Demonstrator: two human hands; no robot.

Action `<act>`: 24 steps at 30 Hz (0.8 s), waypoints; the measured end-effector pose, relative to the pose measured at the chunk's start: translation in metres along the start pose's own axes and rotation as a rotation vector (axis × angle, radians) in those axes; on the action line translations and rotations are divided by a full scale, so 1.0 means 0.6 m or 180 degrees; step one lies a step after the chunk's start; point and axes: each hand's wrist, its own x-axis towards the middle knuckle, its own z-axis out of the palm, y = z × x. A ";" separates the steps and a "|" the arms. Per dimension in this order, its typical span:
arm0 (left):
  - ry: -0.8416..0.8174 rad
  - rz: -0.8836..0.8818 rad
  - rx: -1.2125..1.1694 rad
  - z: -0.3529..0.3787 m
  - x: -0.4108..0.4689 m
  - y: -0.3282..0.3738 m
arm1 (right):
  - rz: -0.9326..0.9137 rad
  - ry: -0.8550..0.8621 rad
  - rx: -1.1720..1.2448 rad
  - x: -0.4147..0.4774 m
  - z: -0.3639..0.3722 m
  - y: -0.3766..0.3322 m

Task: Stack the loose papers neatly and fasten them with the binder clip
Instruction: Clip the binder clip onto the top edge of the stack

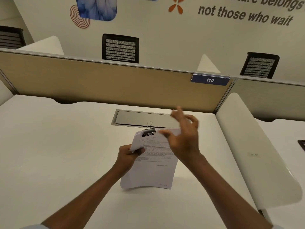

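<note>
A stack of printed white papers (151, 169) is held tilted above the white desk (57, 154). A black binder clip (149, 131) with silver wire handles grips the stack's top edge, left of its middle. My left hand (127, 157) pinches the stack's left edge, thumb on the top sheet. My right hand (184, 138) hovers over the stack's upper right part, blurred, fingers spread and holding nothing.
A grey cable hatch (142, 118) is set into the desk just behind the papers. A tan partition (107, 85) with a "110" tag (210, 80) closes the back. A white side divider (257, 151) stands at the right. Black chair backs show beyond the partition.
</note>
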 end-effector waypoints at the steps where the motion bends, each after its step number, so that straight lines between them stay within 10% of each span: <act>1: -0.0006 -0.0028 -0.0033 0.000 0.001 0.000 | 0.0095 0.0566 0.0061 -0.015 -0.002 0.016; 5: -0.0021 -0.0102 -0.0085 0.002 0.004 0.001 | 0.1147 0.0934 0.0591 -0.076 0.010 0.086; 10: -0.0007 -0.0208 -0.0199 -0.002 0.005 0.003 | 0.2752 -0.0811 0.2013 -0.137 0.054 0.135; 24: 0.0067 -0.0735 -0.0381 0.010 0.034 0.000 | 0.3214 -0.1369 0.2666 -0.171 0.082 0.159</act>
